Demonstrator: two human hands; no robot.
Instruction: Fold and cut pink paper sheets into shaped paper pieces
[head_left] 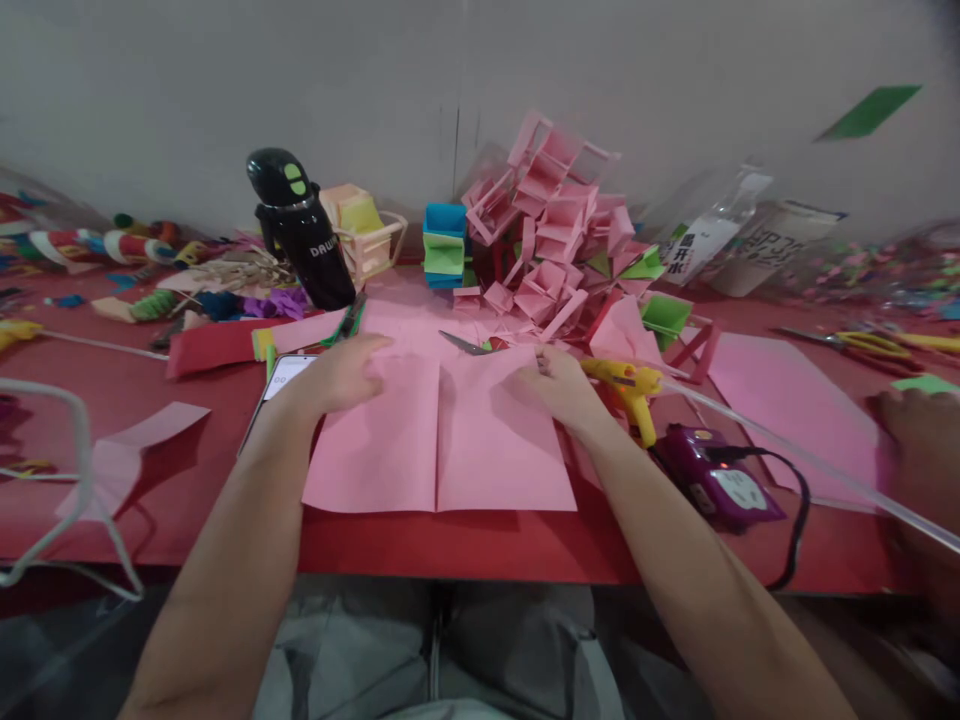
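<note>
A pink sheet of paper (382,440) lies before me with a crease down its middle, its near edge close to the table's front. My left hand (349,372) holds its upper left part, fingers toward the far edge and thumb on top. At the upper right edge, my right hand (559,385) grips the same sheet, fingers partly hidden by the paper. Scissors (465,344) show a blade just beyond the sheet. A yellow hot glue gun (630,390) lies right of my right hand. Beside my left forearm is a phone (289,375), partly covered.
Pink folded paper pieces (555,220) are heaped at the back. A black bottle (304,240) stands back left. On the right are a purple power box (720,480) with a cable, another pink sheet (795,410) and another person's hand (919,430). A white wire frame (82,440) stands left.
</note>
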